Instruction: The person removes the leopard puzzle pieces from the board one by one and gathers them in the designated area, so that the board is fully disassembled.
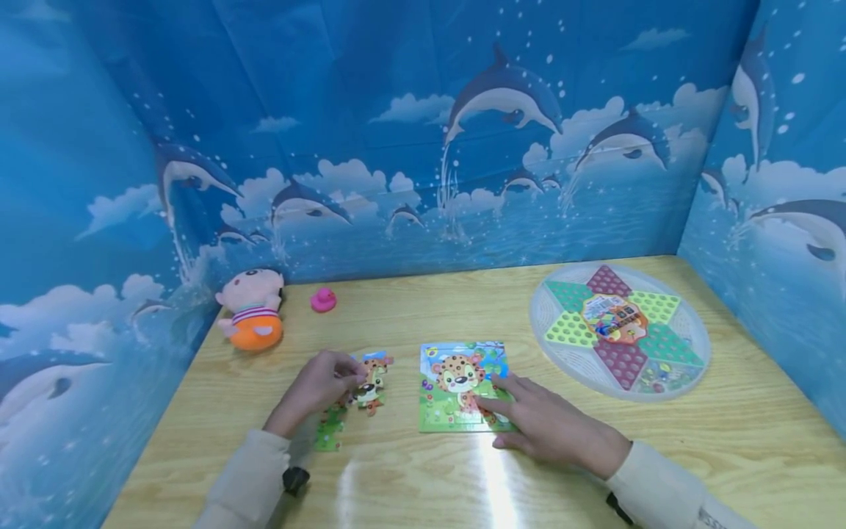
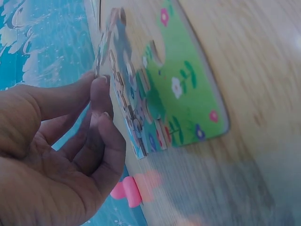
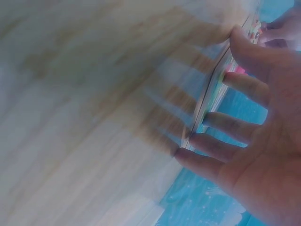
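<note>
Bright square leopard puzzle, left grip tight on a piece, right grip relaxed

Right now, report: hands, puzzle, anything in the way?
Left hand pinching a piece. Right hand on the puzzle's right side. Puzzle flat, loose pieces to its left. In the way: right hand covering part of the puzzle.

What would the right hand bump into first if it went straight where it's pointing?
Probably the animal puzzle: the right hand reaches over its right edge, though exactly how much it touches is hard to tell.
</note>
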`<state>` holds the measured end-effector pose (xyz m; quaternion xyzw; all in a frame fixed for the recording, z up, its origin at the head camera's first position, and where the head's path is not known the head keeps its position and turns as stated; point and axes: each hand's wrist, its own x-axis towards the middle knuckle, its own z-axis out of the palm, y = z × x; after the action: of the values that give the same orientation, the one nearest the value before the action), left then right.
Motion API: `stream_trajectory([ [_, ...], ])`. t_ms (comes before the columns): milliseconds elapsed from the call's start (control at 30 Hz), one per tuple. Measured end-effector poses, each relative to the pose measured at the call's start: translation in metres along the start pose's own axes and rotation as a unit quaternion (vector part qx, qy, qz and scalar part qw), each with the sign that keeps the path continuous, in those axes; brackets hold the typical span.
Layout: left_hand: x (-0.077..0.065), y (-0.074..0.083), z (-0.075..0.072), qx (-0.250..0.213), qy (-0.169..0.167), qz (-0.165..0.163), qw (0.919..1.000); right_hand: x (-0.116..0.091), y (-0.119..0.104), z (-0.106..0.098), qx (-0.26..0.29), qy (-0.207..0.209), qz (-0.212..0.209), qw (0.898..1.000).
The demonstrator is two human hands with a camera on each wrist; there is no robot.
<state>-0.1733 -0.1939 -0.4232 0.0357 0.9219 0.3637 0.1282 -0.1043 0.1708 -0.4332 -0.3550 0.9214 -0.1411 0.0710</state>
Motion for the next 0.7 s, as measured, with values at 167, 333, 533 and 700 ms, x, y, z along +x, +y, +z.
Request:
stream_trajectory([
  [167, 0.001, 0.0, 0.0, 0.043, 0.016, 0.007, 0.9989, 0.0, -0.001, -0.001, 0.0, -0.001, 0.001, 1.0],
  [333, 0.001, 0.002, 0.0, 0.048, 0.019, 0.016, 0.9985, -0.001, -0.001, -0.001, 0.004, -0.002, 0.003, 1.0],
  [533, 0.002, 0.012, 0.007, 0.028, 0.007, 0.029, 0.9992, -0.001, 0.0, 0.0, 0.007, 0.001, 0.004, 1.0],
  [700, 0.005, 0.024, 0.017, 0.032, -0.003, 0.038, 0.9988, 0.0, 0.0, 0.0, 0.013, -0.001, 0.01, 1.0],
])
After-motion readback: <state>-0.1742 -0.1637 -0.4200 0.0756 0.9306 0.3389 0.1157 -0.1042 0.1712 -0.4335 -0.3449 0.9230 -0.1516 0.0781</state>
